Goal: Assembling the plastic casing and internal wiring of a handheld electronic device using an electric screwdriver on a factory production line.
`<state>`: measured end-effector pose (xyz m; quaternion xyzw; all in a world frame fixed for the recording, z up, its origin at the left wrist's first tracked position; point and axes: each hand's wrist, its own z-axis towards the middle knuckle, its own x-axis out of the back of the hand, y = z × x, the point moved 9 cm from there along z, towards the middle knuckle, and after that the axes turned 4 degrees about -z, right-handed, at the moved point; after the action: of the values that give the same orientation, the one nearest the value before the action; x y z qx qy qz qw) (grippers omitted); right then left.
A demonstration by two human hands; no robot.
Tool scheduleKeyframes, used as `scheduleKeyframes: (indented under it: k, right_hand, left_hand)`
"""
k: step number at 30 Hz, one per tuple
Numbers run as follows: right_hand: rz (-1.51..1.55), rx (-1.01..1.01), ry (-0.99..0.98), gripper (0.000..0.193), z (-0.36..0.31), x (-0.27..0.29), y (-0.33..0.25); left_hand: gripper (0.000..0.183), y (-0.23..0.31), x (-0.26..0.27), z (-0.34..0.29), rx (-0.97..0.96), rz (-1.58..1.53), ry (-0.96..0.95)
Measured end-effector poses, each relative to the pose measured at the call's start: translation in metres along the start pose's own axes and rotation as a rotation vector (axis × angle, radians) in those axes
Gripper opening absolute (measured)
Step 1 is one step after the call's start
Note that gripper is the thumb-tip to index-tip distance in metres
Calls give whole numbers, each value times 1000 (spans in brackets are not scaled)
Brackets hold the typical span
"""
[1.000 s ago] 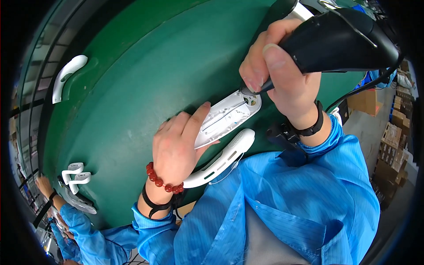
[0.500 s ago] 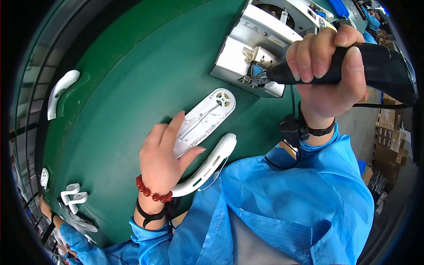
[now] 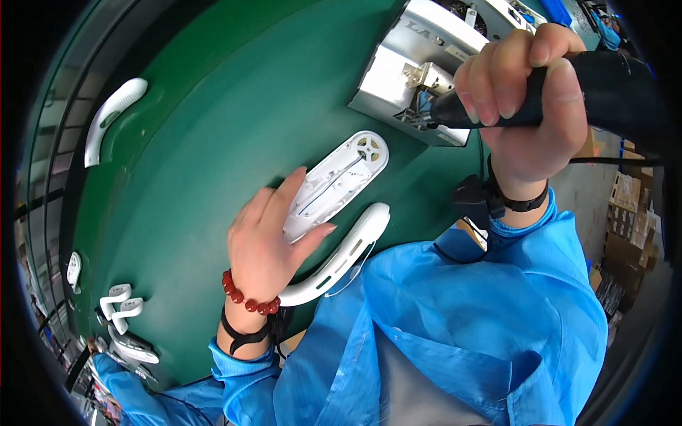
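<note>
My right hand [image 3: 529, 103] is wrapped round a black electric screwdriver [image 3: 611, 89]. Its tip reaches into the front of a silver metal screw feeder [image 3: 383, 85], beside a small blue part. My left hand [image 3: 264, 231] lies over the near end of a long white plastic shell [image 3: 334, 188], holding it between thumb and fingers; the palm hides that end. Inside the shell are a round speaker-like part [image 3: 369, 148] and a thin blue-grey wire. A curved white plastic piece [image 3: 348, 248] with slots and a thin white cord lies just below it.
Green matting [image 3: 199, 156] covers the table. Another curved white piece [image 3: 106, 121] rests at the far left. Several white parts [image 3: 124, 307] sit lower left, near a co-worker's blue sleeve [image 3: 131, 394]. Cardboard boxes [image 3: 629, 220] stand on the floor at right.
The whole view has shifted slightly. Both hands keep their holds, and the screwdriver tip stays at the feeder. At lower left, the co-worker's arm has moved lower.
</note>
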<state>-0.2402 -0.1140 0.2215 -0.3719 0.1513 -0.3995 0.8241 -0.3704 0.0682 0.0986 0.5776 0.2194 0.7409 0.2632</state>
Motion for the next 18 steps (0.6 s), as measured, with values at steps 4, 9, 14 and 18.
scheduleKeyframes:
  k: [4,9,14,18]
  right_hand:
    - [90,-33,19,23,-17,-18,2]
    - [85,-57,15,27,-34,-41,10]
    - [75,-115,19,30,-38,-45,17]
    - [53,-139,27,31,-36,-44,20]
  left_hand:
    - [66,0,1,4,5,-27,3]
    - [67,-2,1,4,33,-58,-6]
    - [69,-5,-1,1,93,-73,-60]
    - [70,-4,0,1,90,-67,-64]
